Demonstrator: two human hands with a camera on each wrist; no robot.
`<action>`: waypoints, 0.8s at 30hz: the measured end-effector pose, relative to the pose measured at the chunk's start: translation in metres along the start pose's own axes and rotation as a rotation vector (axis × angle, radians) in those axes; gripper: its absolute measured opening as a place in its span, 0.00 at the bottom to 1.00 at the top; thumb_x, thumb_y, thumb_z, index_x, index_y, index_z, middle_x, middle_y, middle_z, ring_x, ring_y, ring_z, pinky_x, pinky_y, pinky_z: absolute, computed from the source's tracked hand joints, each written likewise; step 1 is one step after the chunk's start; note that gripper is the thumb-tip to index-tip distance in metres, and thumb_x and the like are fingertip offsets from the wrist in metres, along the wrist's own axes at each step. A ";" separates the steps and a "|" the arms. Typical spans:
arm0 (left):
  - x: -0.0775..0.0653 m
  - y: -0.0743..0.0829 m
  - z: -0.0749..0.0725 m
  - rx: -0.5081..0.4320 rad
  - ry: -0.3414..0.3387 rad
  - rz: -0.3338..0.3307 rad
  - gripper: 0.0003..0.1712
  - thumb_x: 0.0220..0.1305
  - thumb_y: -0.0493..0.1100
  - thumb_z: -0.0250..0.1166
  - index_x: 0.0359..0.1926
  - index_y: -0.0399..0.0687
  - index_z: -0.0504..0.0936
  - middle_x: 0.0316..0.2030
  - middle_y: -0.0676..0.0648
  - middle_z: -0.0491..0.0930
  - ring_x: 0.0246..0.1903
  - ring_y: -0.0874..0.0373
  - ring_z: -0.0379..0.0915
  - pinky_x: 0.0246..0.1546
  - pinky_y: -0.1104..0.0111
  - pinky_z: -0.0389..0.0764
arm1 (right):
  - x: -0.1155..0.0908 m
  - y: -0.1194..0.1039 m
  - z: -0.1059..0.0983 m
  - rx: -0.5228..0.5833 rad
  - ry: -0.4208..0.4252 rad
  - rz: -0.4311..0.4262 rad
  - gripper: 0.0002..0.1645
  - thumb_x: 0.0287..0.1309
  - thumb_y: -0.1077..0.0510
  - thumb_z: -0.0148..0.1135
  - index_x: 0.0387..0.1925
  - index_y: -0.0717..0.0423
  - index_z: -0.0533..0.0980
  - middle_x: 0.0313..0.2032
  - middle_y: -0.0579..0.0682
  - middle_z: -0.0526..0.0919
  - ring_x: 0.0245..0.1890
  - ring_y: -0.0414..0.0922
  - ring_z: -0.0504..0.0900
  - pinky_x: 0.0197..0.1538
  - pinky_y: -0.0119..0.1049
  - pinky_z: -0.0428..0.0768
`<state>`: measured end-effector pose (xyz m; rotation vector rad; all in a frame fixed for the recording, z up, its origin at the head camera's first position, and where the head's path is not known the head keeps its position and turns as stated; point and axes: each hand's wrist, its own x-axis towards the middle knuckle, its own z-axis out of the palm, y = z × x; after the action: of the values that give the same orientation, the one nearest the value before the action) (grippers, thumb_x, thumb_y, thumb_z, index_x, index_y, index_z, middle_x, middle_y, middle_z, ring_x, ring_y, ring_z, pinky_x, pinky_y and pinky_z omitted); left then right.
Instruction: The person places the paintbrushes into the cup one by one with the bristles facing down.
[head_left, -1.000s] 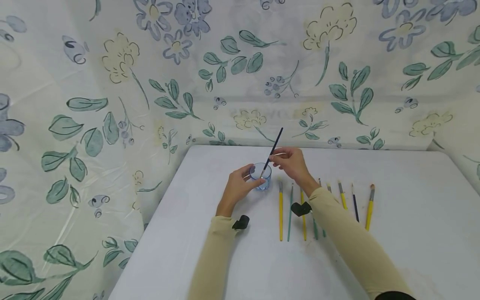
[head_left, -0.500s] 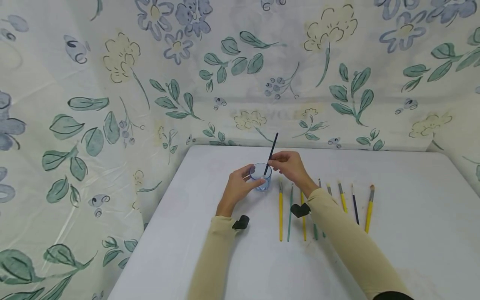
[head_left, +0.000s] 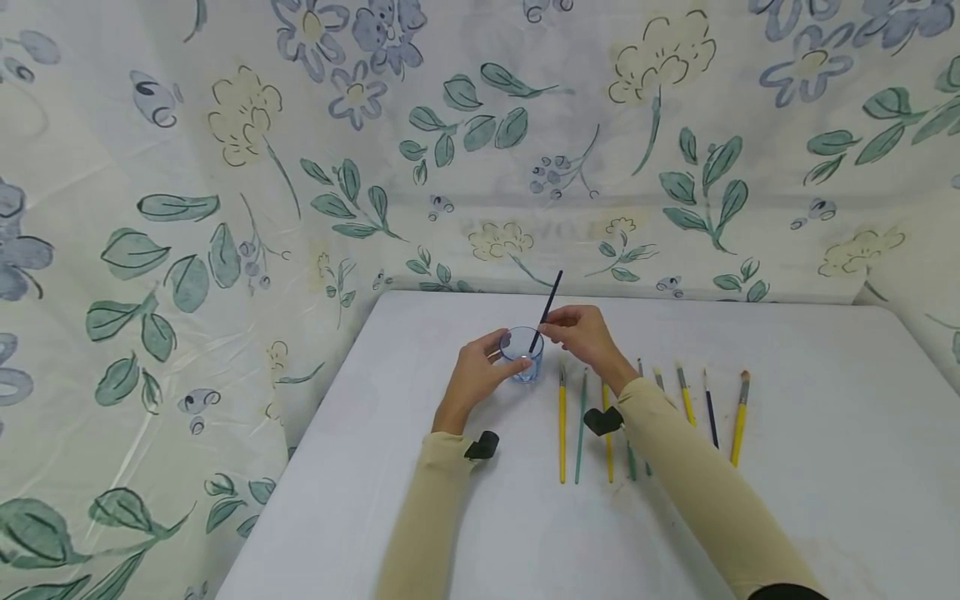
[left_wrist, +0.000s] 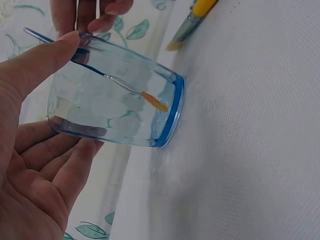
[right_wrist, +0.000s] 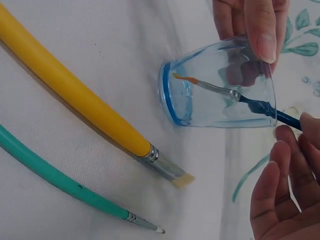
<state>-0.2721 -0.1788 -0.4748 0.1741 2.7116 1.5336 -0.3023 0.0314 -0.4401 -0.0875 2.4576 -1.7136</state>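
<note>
A clear bluish glass point(left_wrist: 117, 95) stands upright on the white table. My left hand point(head_left: 480, 372) grips it from the left, thumb and fingers on either side near the rim. Inside the glass leans a thin dark-handled paintbrush point(right_wrist: 215, 90), its orange bristles down close to the bottom. My right hand point(head_left: 581, 335) pinches the brush's handle just above the rim, on the glass's right side. In the right wrist view, the other fingers of this hand are loosely bent below the glass.
To the right of the glass, several paintbrushes lie in a row on the table point(head_left: 330, 500): a yellow brush point(head_left: 562, 425) and a teal brush point(head_left: 581, 425) are nearest. My right forearm passes over part of the row. A floral cloth point(head_left: 450, 167) hangs behind the table.
The paintbrush has gone lower into the glass, and my right hand has come down a little with it. My left hand keeps its hold on the glass in the same spot.
</note>
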 end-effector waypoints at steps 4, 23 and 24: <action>0.000 0.000 0.000 -0.002 0.002 -0.001 0.48 0.58 0.55 0.78 0.74 0.43 0.70 0.72 0.40 0.74 0.72 0.46 0.71 0.73 0.55 0.76 | 0.001 0.003 -0.001 -0.023 -0.007 0.033 0.22 0.69 0.50 0.67 0.58 0.56 0.81 0.55 0.57 0.87 0.49 0.50 0.84 0.54 0.39 0.87; -0.001 -0.002 -0.002 -0.008 -0.003 0.026 0.47 0.57 0.53 0.79 0.74 0.42 0.70 0.71 0.40 0.75 0.71 0.46 0.72 0.73 0.57 0.76 | -0.014 0.017 -0.039 -0.072 0.029 -0.036 0.23 0.69 0.50 0.66 0.59 0.59 0.81 0.53 0.59 0.88 0.45 0.48 0.86 0.47 0.31 0.86; 0.000 -0.003 -0.002 -0.007 -0.006 0.029 0.47 0.58 0.53 0.78 0.74 0.42 0.70 0.71 0.40 0.74 0.71 0.46 0.72 0.72 0.58 0.76 | -0.016 0.019 -0.043 -0.082 0.036 -0.049 0.23 0.69 0.51 0.66 0.58 0.59 0.81 0.53 0.59 0.88 0.45 0.48 0.86 0.46 0.30 0.85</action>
<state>-0.2721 -0.1818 -0.4760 0.2182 2.7106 1.5467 -0.2923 0.0797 -0.4417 -0.1275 2.5719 -1.6475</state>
